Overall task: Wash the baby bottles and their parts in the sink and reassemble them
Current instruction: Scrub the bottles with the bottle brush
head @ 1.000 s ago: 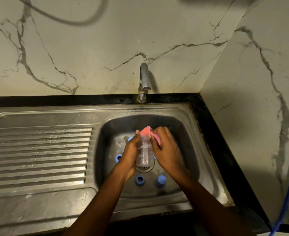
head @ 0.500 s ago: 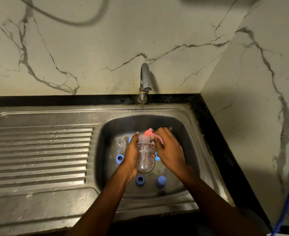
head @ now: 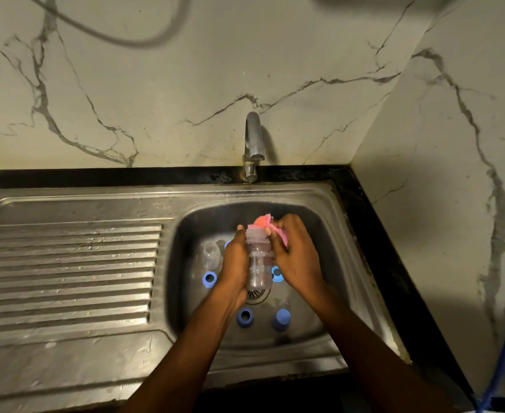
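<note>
Two hands meet over the basin of a steel sink [head: 191, 228], working on one clear baby bottle [head: 258, 263]. The left hand [head: 234, 263] curls its fingers round the bottle's body from the left and grips it. The right hand [head: 297, 254] pinches a pink sponge [head: 263, 223] and presses it against the bottle's mouth.

A second ago the sponge lay lower, draped over the neck and right shoulder of the bottle. Now it is bunched at the rim, while the bottle has stayed in the same grip above the drain [head: 257, 295]. The scrubbing seems to have reached the mouth, so this bottle probably still needs a rinse. No stream shows at the tap [head: 252, 144].

The bottle's long axis runs away from the person. Its base is nearest them and its mouth points toward the tap and the back wall. How far it tilts upward cannot be told from above.

Loose parts lie on the basin floor around it: blue rings [head: 209, 278] and a clear teat [head: 211, 254], apart from one another. Reassembly looks not yet begun.
</note>
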